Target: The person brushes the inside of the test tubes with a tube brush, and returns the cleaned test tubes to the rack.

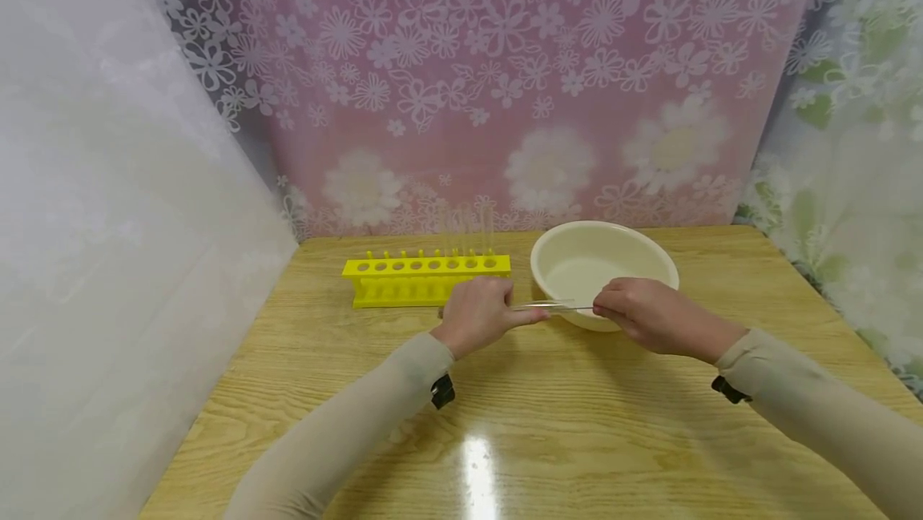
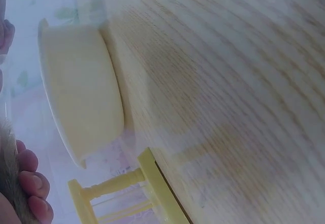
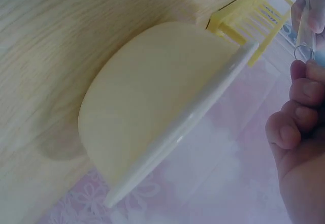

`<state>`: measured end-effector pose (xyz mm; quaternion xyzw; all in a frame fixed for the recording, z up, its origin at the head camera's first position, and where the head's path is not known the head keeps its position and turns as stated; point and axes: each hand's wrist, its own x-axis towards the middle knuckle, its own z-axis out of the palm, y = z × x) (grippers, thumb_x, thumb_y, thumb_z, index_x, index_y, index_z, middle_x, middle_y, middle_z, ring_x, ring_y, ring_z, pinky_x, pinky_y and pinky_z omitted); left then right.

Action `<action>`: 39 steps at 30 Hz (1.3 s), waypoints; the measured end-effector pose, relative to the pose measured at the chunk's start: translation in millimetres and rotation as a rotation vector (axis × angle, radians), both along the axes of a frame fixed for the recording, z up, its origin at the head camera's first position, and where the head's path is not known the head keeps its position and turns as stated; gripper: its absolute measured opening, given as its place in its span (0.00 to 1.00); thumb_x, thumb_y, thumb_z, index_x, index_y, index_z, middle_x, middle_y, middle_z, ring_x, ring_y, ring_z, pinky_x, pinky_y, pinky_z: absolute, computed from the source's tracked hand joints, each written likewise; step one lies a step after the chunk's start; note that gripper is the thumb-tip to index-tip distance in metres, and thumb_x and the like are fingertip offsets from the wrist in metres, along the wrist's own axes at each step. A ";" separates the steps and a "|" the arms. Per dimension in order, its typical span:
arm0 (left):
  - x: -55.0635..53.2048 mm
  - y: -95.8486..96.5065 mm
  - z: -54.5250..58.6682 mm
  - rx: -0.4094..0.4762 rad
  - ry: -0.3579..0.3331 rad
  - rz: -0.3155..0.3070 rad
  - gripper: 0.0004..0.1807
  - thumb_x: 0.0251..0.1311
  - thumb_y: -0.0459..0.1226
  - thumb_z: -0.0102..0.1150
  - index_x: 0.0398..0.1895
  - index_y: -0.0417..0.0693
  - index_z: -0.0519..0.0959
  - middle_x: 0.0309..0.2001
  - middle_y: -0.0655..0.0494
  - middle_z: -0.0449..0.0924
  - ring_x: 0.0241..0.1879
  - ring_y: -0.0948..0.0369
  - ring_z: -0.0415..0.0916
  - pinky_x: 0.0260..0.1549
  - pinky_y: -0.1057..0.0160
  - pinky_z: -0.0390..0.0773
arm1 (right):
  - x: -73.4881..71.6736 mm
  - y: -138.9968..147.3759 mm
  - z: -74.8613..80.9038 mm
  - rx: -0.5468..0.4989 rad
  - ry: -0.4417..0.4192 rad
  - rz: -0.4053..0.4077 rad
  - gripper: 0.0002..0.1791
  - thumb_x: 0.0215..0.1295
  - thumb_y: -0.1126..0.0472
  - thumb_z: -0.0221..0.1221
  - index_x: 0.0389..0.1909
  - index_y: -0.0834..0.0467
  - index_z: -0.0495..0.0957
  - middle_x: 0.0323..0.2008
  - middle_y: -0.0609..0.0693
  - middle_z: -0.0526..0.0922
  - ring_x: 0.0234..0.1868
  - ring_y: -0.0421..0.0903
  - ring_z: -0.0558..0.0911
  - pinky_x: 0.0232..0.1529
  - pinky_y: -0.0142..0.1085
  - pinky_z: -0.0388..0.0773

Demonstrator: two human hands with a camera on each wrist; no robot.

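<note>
My left hand (image 1: 477,313) grips a clear glass test tube (image 1: 534,306), held nearly level in front of the basin with its mouth toward the right. Dark bristles of a test tube brush (image 2: 9,170) show along the tube within the left fingers (image 2: 34,183) in the left wrist view. From the tube's mouth the brush's thin wire handle runs right to my right hand (image 1: 656,316), which pinches it by the basin's near rim. In the right wrist view, the round tube mouth (image 3: 303,53) sits right by the right fingertips (image 3: 299,71).
The cream plastic basin (image 1: 604,238) stands on the wooden table (image 1: 548,440), behind the right hand. Left of it is a yellow test tube rack (image 1: 425,268), with several clear test tubes (image 1: 487,227) upright at its right end. Floral curtains (image 1: 461,63) border the table's back and right side.
</note>
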<state>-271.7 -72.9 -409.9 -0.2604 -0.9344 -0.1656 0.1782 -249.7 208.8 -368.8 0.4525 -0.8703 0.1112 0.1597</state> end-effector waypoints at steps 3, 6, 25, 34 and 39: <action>0.1 2.2 2.0 -0.007 0.005 -0.004 0.35 0.53 0.77 0.51 0.14 0.59 0.66 0.12 0.64 0.63 0.10 0.68 0.55 0.09 0.68 0.54 | 0.2 3.7 1.0 0.008 0.016 0.006 0.02 0.66 0.67 0.65 0.36 0.58 0.85 0.29 0.42 0.82 0.30 0.35 0.77 0.30 0.34 0.76; 0.0 4.6 2.8 -0.013 0.006 -0.012 0.34 0.53 0.76 0.52 0.14 0.59 0.68 0.13 0.65 0.66 0.11 0.68 0.57 0.09 0.68 0.56 | 0.6 8.1 2.0 0.016 0.027 0.006 0.02 0.66 0.66 0.64 0.36 0.58 0.85 0.29 0.42 0.81 0.30 0.35 0.77 0.30 0.33 0.76; -1.5 -10.0 -0.8 0.067 -0.124 -0.009 0.34 0.52 0.74 0.58 0.16 0.56 0.68 0.14 0.64 0.64 0.13 0.67 0.57 0.13 0.68 0.58 | 10.6 50.0 11.9 0.036 0.050 -0.043 0.09 0.58 0.72 0.68 0.37 0.56 0.84 0.32 0.44 0.83 0.33 0.41 0.82 0.32 0.34 0.80; -2.1 -27.4 -3.1 0.060 -0.086 -0.027 0.36 0.53 0.76 0.53 0.16 0.56 0.68 0.13 0.63 0.63 0.13 0.66 0.55 0.14 0.67 0.58 | 9.7 83.4 14.4 0.038 0.022 -0.077 0.07 0.62 0.68 0.67 0.39 0.55 0.84 0.35 0.43 0.83 0.35 0.39 0.82 0.32 0.32 0.79; -1.7 -33.1 -7.5 0.083 -0.119 0.002 0.36 0.52 0.76 0.54 0.16 0.55 0.66 0.13 0.63 0.58 0.13 0.67 0.51 0.14 0.68 0.55 | 10.0 93.4 14.7 0.017 -0.023 -0.129 0.13 0.57 0.72 0.68 0.41 0.54 0.85 0.38 0.44 0.85 0.36 0.42 0.84 0.32 0.33 0.80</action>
